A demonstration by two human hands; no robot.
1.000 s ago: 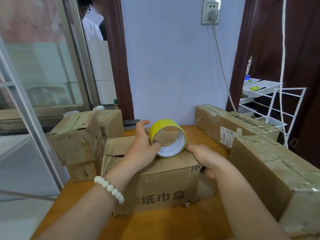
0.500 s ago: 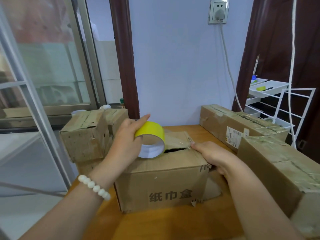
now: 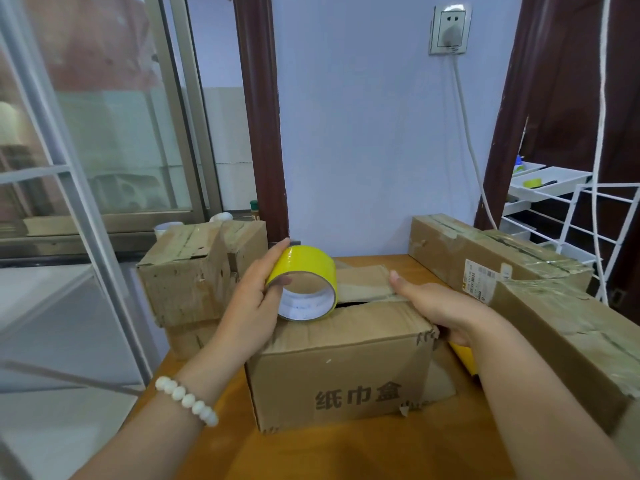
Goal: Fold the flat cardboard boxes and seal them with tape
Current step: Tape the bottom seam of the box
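Note:
A brown cardboard box (image 3: pixel 343 368) with printed characters on its front stands in the middle of the wooden table (image 3: pixel 346 455). Its top flaps are folded down with a dark gap between them. My left hand (image 3: pixel 256 299) grips a yellow tape roll (image 3: pixel 304 280) that rests on the box's top left. My right hand (image 3: pixel 436 306) lies flat on the right top flap and over the box's right edge, pressing it down. A bit of yellow (image 3: pixel 464 355) shows below my right wrist, mostly hidden.
Two stacked taped boxes (image 3: pixel 187 271) stand at the left. A long taped box (image 3: pixel 485 258) and another big box (image 3: pixel 571 348) stand at the right. Behind are the wall, a socket (image 3: pixel 448 27) with a cord, a glass sliding door (image 3: pixel 104 133) and a white wire rack (image 3: pixel 588 209).
My left hand has moved the tape roll left and turned it on the box top. My right hand has slid further over the right flap. The camera view shifted slightly.

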